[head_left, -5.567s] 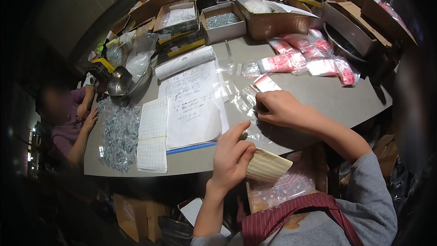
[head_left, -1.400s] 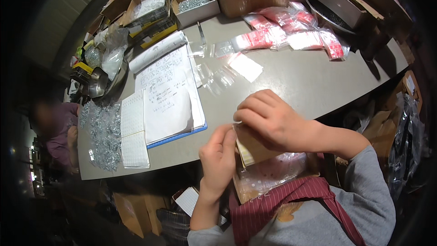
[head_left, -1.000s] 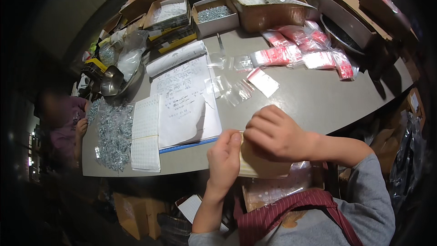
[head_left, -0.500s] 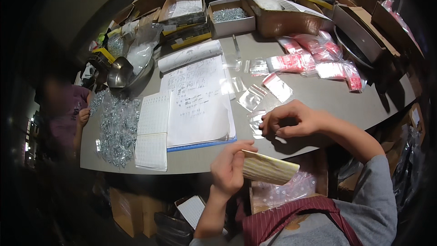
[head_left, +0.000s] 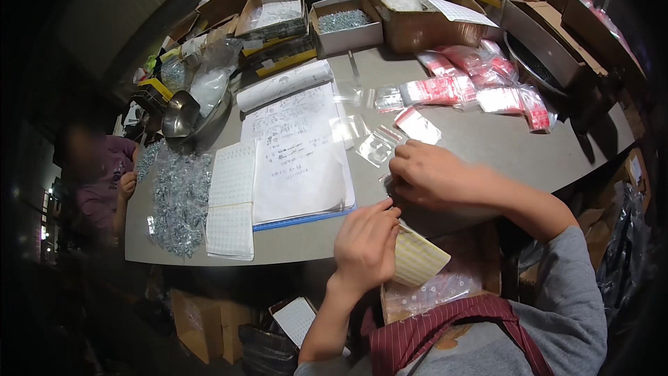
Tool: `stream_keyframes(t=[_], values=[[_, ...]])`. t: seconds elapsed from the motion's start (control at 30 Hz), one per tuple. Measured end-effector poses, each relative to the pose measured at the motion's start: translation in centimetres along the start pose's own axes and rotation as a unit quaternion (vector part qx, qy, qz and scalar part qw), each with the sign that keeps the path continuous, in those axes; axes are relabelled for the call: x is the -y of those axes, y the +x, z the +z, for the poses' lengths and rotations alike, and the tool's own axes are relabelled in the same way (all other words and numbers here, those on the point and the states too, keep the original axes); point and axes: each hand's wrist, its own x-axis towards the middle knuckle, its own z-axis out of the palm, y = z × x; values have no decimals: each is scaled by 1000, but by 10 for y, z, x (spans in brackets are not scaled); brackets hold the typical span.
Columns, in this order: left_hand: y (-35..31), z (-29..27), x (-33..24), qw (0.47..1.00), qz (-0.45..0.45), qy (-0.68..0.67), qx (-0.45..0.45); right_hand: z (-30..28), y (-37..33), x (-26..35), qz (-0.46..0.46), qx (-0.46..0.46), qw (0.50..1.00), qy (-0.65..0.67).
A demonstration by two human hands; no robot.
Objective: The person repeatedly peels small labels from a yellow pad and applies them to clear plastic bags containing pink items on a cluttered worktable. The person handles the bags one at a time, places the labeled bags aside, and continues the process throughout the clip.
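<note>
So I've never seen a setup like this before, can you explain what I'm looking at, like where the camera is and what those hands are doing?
There's no machine here: these are a person's own bare hands, seen from above. The view comes from the left of two wide cameras worn on the head, which is why straight edges bend.

The left hand holds a yellow sheet. The right hand is at the near edge of the table, beside small clear bags; its fingertips are partly hidden, so I can't tell what it holds.

Also on the table are a notepad, a booklet, bags of metal parts, red-and-white packs and, along the far side, boxes. Another person is at the left.
</note>
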Motion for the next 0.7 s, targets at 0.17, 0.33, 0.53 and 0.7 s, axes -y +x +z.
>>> stream_keyframes(t=[0.17,0.33,0.53,0.7], values=[[-1,-8,1,989,-45,-135,27,-28,-2,2,44,68,996,48],[-28,-29,-5,891,-257,-372,-44,-38,-39,14,-95,139,985,43],[-34,-27,-5,895,-310,-260,-186,-56,-69,26,-74,158,955,239],[-24,-10,-18,896,-327,-228,-196,-49,-76,44,55,-21,926,374]])
